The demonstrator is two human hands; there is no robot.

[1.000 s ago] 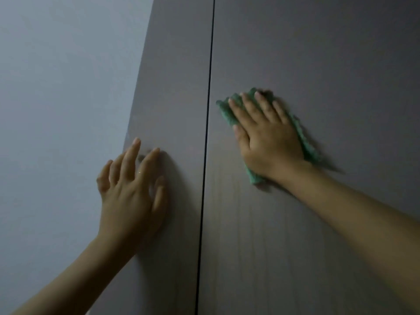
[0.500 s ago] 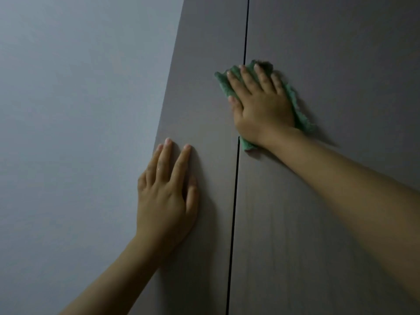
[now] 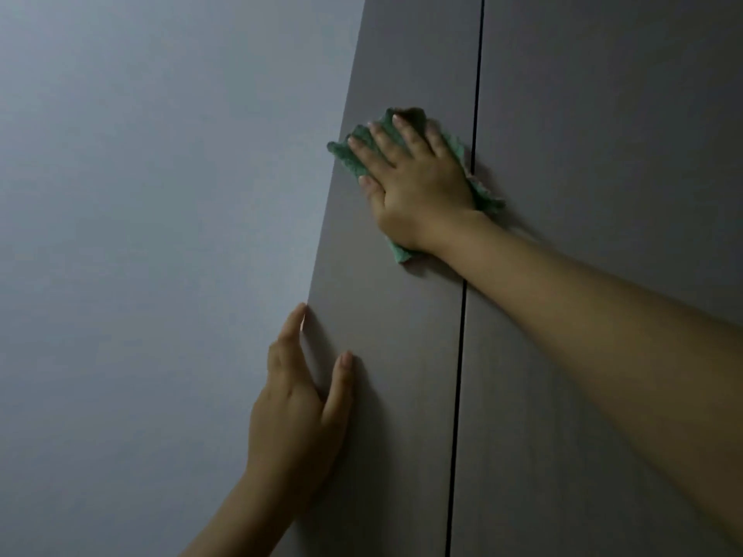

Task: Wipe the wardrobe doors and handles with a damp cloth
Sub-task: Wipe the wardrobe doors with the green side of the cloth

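- A right hand (image 3: 414,186), fingers straight and spread, presses a green cloth (image 3: 349,158) flat against the left wardrobe door (image 3: 394,315) in the upper centre of the frame.
- The cloth's left corner pokes past the door's outer edge toward the pale wall (image 3: 140,235); its right edge crosses the dark gap (image 3: 462,335) onto the right door (image 3: 603,114).
- Lower in the frame, the left hand (image 3: 297,416) rests flat on the same door, fingers straight, with the fingertips (image 3: 299,311) lying along its outer edge and the thumb apart on the panel.
- No handles are in view, so that part of the task cannot be judged from here.
- Risk: held only by palm pressure, the cloth could bunch or slip out from under the hand on a fast stroke, and would probably drop.
- Risk: a sweep further left may carry the damp corner onto the wall and leave a mark.
- Risk: the edge over the gap could snag or be dragged into it as the hand passes.
- Risk: a hard push on the panel could shift the door, and the left fingers at the edge might be pinched against the wall.
- Streaks are likely if overlapping passes are skipped; dim light hides any wet patches.
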